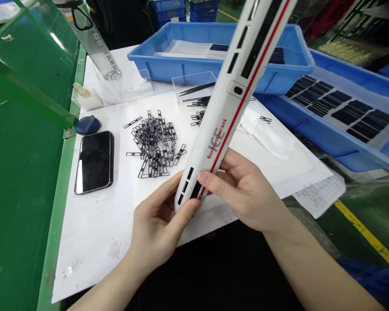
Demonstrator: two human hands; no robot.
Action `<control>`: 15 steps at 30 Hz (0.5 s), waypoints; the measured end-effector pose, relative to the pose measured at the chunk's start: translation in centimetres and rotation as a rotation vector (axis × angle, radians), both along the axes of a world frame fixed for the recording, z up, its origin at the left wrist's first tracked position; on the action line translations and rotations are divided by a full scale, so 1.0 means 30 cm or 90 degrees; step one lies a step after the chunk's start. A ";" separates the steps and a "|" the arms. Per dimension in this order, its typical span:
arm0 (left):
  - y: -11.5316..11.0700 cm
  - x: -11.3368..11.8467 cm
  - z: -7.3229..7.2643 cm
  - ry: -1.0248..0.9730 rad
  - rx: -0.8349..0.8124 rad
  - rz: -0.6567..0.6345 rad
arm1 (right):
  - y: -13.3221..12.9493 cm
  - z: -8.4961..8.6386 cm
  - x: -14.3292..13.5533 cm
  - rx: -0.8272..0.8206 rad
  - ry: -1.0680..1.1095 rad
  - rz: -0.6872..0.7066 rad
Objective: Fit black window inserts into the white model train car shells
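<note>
A long white model train body (225,101) with a red stripe, black windows and "ICE Bordrestaurant" lettering is held tilted above the table, its upper end out of view. My left hand (164,218) grips its lower end, thumb on the near side. Higher up on the right side, my right hand (243,190) holds it too, with the thumb pressed near the red stripe and lower windows. Left of the train, a pile of small black window-like frames (157,142) lies on the white surface. Behind the train are more black pieces (199,101) and dark tweezers (196,89).
A black phone (94,162) and dark blue lump (87,125) lie at left by a green partition (16,172). Behind stand a clear bottle (97,47) and blue bin (178,67). Another blue bin (353,149) holds black strips at right. White wrapping (266,134) lies nearby.
</note>
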State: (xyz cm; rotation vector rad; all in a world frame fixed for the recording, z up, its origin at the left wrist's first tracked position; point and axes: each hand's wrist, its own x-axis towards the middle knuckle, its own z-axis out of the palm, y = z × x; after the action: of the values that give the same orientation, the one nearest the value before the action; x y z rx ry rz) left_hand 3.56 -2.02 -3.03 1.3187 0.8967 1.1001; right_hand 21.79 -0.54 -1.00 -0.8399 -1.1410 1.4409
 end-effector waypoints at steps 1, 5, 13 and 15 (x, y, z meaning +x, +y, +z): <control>0.001 -0.003 -0.002 -0.009 0.003 -0.010 | 0.000 0.000 0.000 0.001 0.008 0.006; 0.009 -0.014 -0.005 -0.013 0.008 -0.067 | -0.004 -0.003 -0.003 -0.022 0.030 -0.007; 0.016 -0.008 0.008 -0.077 -0.035 -0.042 | -0.008 0.021 -0.019 0.010 -0.048 -0.038; 0.012 -0.006 0.011 -0.084 -0.043 -0.035 | -0.006 0.035 -0.015 -0.003 -0.073 -0.014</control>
State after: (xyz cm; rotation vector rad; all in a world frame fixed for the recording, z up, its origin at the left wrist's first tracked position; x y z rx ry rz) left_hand 3.37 -1.67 -2.70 1.1939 0.7884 1.0910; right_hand 21.33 -0.72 0.05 -0.9461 -1.2106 1.3922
